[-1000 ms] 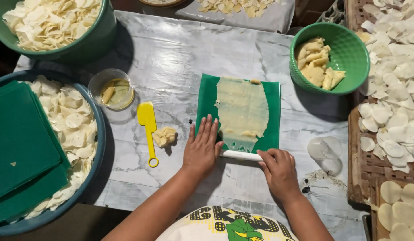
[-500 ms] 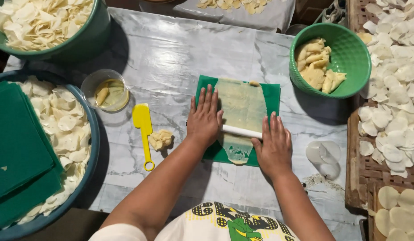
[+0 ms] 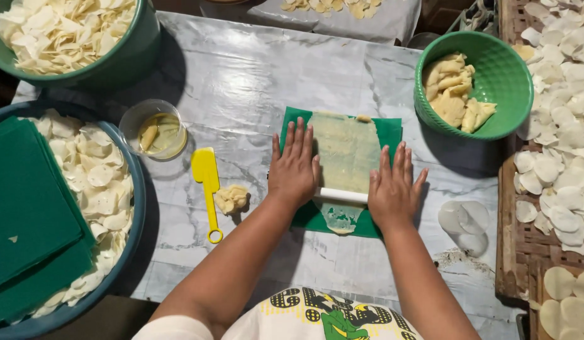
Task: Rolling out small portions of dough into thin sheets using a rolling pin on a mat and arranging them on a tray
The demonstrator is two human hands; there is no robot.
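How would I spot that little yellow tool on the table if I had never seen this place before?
Start at the grey marbled table and find the green mat where both hands press a white roller. Just beyond the left hand lies the yellow scraper, flat, its ringed handle toward the person. It is the only bright yellow thing, between a clear bowl of oil and a small dough lump.

No packages, labels, signs or screens in view.
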